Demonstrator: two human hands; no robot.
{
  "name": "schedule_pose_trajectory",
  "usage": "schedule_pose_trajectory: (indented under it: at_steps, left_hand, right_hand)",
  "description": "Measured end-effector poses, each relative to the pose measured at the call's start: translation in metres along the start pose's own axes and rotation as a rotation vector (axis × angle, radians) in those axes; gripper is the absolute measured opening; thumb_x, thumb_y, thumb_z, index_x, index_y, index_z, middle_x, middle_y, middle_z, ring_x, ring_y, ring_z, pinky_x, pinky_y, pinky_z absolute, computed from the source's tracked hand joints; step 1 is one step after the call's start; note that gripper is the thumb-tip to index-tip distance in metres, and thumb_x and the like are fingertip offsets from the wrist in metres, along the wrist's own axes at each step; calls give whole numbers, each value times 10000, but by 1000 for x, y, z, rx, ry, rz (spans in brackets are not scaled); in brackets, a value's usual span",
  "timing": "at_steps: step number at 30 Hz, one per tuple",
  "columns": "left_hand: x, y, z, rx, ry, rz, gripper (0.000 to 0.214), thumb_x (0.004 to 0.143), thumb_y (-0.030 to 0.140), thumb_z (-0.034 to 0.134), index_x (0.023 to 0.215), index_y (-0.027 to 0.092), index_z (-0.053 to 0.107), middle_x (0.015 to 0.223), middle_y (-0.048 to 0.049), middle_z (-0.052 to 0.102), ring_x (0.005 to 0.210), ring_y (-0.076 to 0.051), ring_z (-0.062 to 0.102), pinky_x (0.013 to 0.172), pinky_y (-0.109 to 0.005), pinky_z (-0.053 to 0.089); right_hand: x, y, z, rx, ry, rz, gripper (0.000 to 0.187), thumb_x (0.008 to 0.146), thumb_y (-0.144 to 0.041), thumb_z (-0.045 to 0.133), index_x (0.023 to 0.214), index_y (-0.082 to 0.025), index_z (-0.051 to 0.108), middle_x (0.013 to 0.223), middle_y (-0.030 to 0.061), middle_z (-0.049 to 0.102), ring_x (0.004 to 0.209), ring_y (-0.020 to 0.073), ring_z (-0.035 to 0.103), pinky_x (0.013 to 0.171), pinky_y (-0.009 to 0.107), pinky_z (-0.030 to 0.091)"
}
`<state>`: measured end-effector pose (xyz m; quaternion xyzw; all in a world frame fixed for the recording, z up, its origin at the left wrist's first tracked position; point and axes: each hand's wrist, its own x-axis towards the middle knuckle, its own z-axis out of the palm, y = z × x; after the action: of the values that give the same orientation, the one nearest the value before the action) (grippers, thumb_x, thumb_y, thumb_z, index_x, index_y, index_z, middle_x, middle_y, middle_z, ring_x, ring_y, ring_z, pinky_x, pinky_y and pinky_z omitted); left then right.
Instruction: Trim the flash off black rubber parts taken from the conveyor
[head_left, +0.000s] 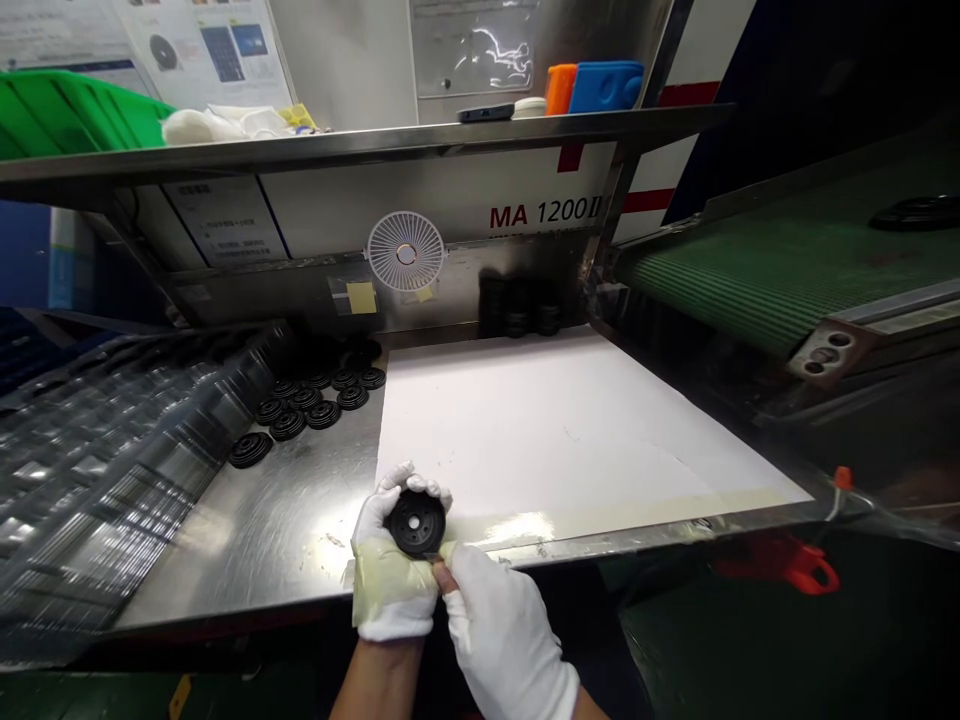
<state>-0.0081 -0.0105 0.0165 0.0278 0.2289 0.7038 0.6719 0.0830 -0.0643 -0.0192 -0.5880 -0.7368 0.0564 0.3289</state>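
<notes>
My left hand point(386, 580), in a white glove, is closed around a black round plastic part point(415, 522) and holds it up at the front edge of the steel bench point(247, 540). My right hand point(499, 625), also gloved, is pinched against the part's lower edge with a bare fingertip showing. It seems to hold a small thin tool there, too small to name.
Several black round parts point(304, 405) lie in rows on the bench at the back left, with more stacked point(517, 305) at the rear. A white sheet point(570, 430) covers the bench's right side. A green conveyor point(787, 265) runs on the right. A small fan point(406, 251) stands behind.
</notes>
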Motion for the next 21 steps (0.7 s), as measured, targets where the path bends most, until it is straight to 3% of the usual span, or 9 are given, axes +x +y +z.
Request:
schedule_pose_trajectory:
  at_steps: [4,8,10,11,14,15,17,19,21]
  left_hand:
    - [-3,5,5,9,37,-10,163,706,141,539,835,121,638,700,-51,586,695,-161,594,733,-360,547]
    - [-5,8,4,13,80,12,228,720,135,528,912,111,650,890,-114,659,915,-261,635,847,-476,530]
    - [-7,9,3,4,75,5,264,732,131,526,965,112,647,1000,-140,661,1034,-311,603,878,-516,514]
    - [-8,10,3,-3,70,-2,280,738,130,526,992,111,643,1041,-149,655,1069,-326,586,889,-528,507]
    - [-10,10,5,-15,63,-36,322,760,138,528,1067,111,623,1136,-167,629,1114,-340,561,909,-544,495]
    - [-11,10,6,-16,65,-48,327,766,144,531,1080,112,617,1152,-170,622,1118,-340,559,912,-545,494]
    - [-12,10,8,-16,75,-69,325,773,152,543,1088,115,613,1163,-172,618,1121,-336,559,914,-544,494]
    - [-14,10,9,-22,84,-84,319,774,154,556,1086,120,614,1158,-172,621,1119,-334,561,914,-544,494]
    - [-15,9,9,-34,82,-98,314,774,152,561,1082,125,618,1157,-170,623,1120,-335,561,916,-548,492]
  right_hand:
    - [1,-1,-13,183,-75,148,332,919,-374,318,695,-222,510,610,-16,588,531,134,525,504,280,259]
    - [9,4,-42,126,-312,309,198,714,-387,633,674,-227,524,635,-30,586,587,157,528,534,273,318]
    - [10,13,-54,52,-407,352,212,633,-338,705,773,-239,580,677,-26,601,636,185,553,573,296,387]
    - [9,19,-58,52,-423,342,286,655,-342,693,911,-250,605,743,-14,626,689,200,580,619,320,436]
    - [3,43,-59,113,-322,211,534,827,-346,497,1343,-241,406,1130,68,625,995,221,603,875,413,493]
    - [1,52,-57,124,-268,162,535,864,-300,406,1390,-221,346,1246,88,569,1099,211,565,957,427,463]
    - [0,66,-52,135,-195,118,518,867,-209,311,1381,-184,370,1339,102,498,1218,198,483,1061,438,383]
    - [4,73,-49,206,-186,151,504,847,-176,318,1338,-187,435,1299,98,530,1222,199,476,1074,443,369]
    - [12,72,-50,385,-207,276,488,847,-205,348,1327,-211,434,1208,100,578,1024,199,598,876,407,529]
